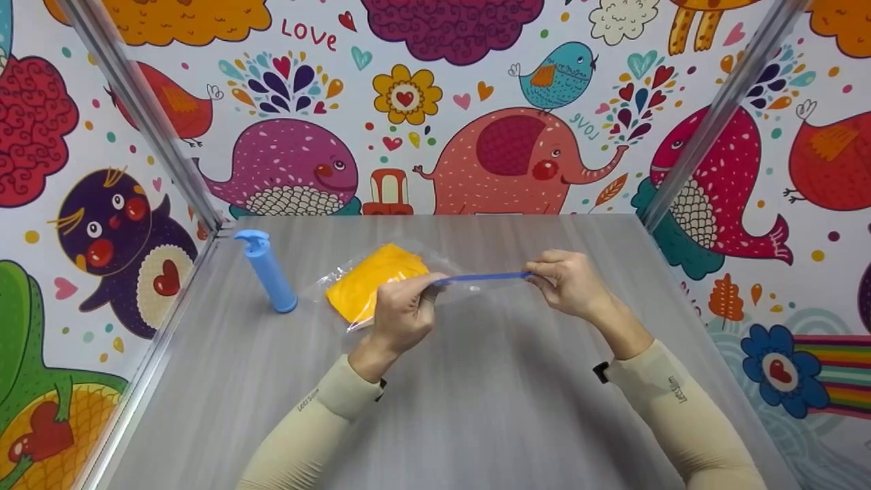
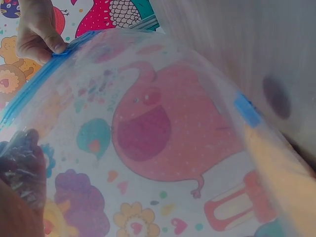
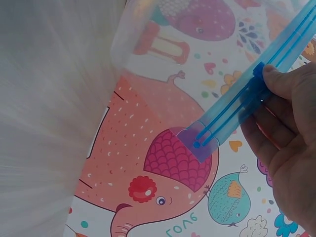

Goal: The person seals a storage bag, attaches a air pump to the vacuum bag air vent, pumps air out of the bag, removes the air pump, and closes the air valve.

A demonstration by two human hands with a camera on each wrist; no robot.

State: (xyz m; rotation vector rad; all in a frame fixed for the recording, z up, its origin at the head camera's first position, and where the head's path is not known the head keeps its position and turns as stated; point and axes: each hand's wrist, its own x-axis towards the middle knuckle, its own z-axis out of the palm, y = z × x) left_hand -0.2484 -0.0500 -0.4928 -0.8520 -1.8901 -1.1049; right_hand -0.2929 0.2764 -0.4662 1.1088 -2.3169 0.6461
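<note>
A clear plastic zip bag [image 2: 163,128] with a blue zip strip [image 1: 486,276] along its top edge hangs between both hands. My left hand [image 1: 405,309] pinches one end of the strip, thumb on top. Near the other end, my right hand [image 1: 570,284] holds the blue slider [image 3: 258,70] between thumb and fingers, with a short end of strip running past it. A small blue patch [image 2: 247,109] shows on the bag's edge in the left wrist view. Behind the left hand lies a folded yellow-orange item [image 1: 371,275] in clear plastic, partly covered by that hand.
A light-blue hand pump [image 1: 271,272] stands tilted on the grey wood-look table [image 1: 463,408], left of the yellow item. Walls with printed cartoon animals and metal corner posts [image 1: 146,112] enclose the back and sides.
</note>
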